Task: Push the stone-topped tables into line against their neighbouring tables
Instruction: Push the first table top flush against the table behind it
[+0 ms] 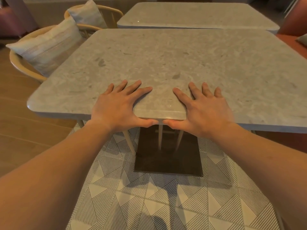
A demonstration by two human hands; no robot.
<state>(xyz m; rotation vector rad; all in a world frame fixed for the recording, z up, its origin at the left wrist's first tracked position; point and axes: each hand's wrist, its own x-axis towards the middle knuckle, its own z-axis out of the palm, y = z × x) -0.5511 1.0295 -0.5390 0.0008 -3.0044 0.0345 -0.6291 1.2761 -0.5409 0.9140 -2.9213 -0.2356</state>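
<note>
Near counter [166,63] sits centre frame, the neighbouring counter [197,15] at 12 o'clock — a narrow gap between them. Left hand [116,107] and right hand [204,108] clamp its near edge, thumbs beneath. Step in hand: pushing. Next calls for a straight shove toward 12 o'clock.

Two stone-topped tables: near table [166,63], far table [199,15]. Two hands: left hand [119,107], right hand [204,110]. Two wooden chairs: near chair [21,65], far chair [109,12]. Two cushions: near cushion [48,45], far cushion [88,14]. One dark table base [167,156].
</note>
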